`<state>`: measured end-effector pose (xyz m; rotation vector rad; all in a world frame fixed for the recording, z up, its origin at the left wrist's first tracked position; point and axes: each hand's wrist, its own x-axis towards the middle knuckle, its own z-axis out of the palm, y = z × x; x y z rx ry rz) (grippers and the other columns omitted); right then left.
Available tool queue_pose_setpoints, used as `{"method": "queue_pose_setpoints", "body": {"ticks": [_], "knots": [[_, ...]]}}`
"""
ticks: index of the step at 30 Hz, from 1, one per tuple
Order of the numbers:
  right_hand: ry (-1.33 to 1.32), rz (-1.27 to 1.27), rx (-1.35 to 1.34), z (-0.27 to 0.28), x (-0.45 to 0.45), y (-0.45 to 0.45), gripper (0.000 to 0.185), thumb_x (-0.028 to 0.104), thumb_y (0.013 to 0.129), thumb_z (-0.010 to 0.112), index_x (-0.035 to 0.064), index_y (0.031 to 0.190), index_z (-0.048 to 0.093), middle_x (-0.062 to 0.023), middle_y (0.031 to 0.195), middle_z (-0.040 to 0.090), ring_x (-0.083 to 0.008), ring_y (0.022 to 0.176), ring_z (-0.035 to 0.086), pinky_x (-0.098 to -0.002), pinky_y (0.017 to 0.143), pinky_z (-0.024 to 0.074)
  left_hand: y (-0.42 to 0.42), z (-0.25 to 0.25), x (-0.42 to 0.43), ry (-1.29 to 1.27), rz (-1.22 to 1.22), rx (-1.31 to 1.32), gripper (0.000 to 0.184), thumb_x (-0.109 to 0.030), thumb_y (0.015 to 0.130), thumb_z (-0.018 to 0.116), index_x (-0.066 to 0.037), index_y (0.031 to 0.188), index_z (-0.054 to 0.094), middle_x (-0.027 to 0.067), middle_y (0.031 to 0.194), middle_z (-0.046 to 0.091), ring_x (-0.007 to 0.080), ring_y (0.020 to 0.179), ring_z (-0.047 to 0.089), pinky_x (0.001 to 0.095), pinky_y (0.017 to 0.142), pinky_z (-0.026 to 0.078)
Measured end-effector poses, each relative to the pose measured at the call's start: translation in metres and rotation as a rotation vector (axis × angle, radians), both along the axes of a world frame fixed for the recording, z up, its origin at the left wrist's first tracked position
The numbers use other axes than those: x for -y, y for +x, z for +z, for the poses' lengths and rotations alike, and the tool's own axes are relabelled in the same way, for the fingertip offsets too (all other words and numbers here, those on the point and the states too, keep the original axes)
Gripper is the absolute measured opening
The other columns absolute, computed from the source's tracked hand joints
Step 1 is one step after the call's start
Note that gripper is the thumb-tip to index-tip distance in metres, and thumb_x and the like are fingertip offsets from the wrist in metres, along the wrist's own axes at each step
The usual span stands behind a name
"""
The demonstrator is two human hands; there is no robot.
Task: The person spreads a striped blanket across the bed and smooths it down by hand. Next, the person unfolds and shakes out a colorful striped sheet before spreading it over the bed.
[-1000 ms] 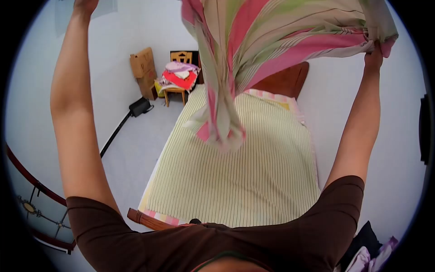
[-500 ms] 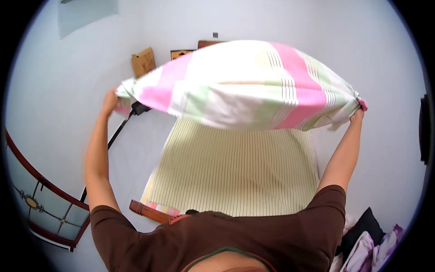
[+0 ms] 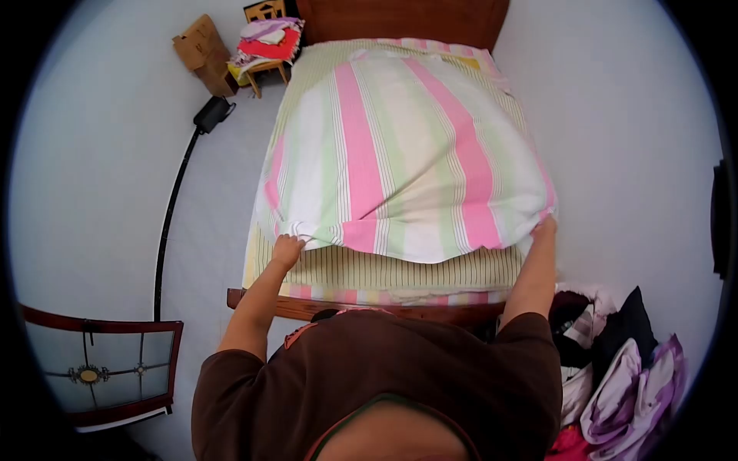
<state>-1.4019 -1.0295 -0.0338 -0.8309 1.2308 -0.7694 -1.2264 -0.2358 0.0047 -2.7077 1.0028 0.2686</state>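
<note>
A bed sheet (image 3: 400,161) with pink, green and white stripes billows over the bed, spread toward the headboard. My left hand (image 3: 288,250) is closed on its near left corner. At the near right corner my right hand (image 3: 544,226) grips the sheet too; its fingers are partly hidden by the fabric. Below the sheet's near edge shows a thin-striped mat (image 3: 415,270), lying on the mattress. Both arms reach forward and low, over the foot of the bed.
A wooden headboard (image 3: 403,23) stands at the far end, a footboard (image 3: 307,308) at the near end. Left are a chair with folded cloths (image 3: 269,46), a cardboard box (image 3: 205,54) and a black pole (image 3: 173,207). Piled clothes (image 3: 615,376) lie at right, beside the wall.
Both hands have come down from high and wide, bringing the sheet from the air onto the bed. My view has tilted upward less, showing more of the bed and headboard.
</note>
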Motion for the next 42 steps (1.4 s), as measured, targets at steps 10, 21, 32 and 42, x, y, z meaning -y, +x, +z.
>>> {"method": "queue_pose_setpoints", "body": {"ticks": [10,21,32,42], "knots": [[-0.188,1.083,-0.492,-0.079,-0.239,-0.064,0.023,0.028,0.08,0.053,0.0084,0.09,0.058,-0.0005,0.076,0.054,-0.0123,0.062,0.049,-0.0261,0.051,0.0393,-0.004,-0.03,0.012,0.128,-0.006,-0.035,0.017,-0.013,0.079,0.047,-0.016,0.089,0.061,0.0056,0.092,0.062,0.0224,0.096,0.053,0.0405,0.086,0.037],[-0.598,1.468,-0.643,-0.168,-0.357,-0.119,0.028,0.027,0.078,0.056,0.0011,0.086,0.062,-0.0149,0.082,0.063,-0.0269,0.078,0.06,-0.0358,0.068,0.046,0.008,-0.033,-0.098,0.312,0.09,0.119,0.015,-0.014,0.081,0.047,-0.015,0.087,0.06,0.004,0.089,0.06,0.0205,0.092,0.054,0.0393,0.086,0.037],[-0.565,1.492,-0.71,-0.104,-0.398,-0.112,0.029,0.027,0.079,0.053,0.0036,0.094,0.06,-0.0153,0.094,0.061,-0.0307,0.09,0.057,-0.0394,0.078,0.0445,0.029,-0.046,-0.147,0.32,0.036,0.123,0.013,-0.015,0.08,0.049,-0.015,0.085,0.06,0.0055,0.087,0.058,0.0218,0.087,0.054,0.0388,0.081,0.039],[-0.617,1.429,-0.783,-0.096,-0.416,-0.139,0.029,0.026,0.079,0.055,0.0053,0.098,0.061,-0.0133,0.093,0.062,-0.0287,0.089,0.058,-0.0374,0.077,0.0454,0.047,-0.058,-0.184,0.76,0.598,-0.125,0.023,-0.025,0.085,0.048,-0.017,0.101,0.063,0.0029,0.108,0.059,0.0226,0.096,0.057,0.0465,0.08,0.041]]}}
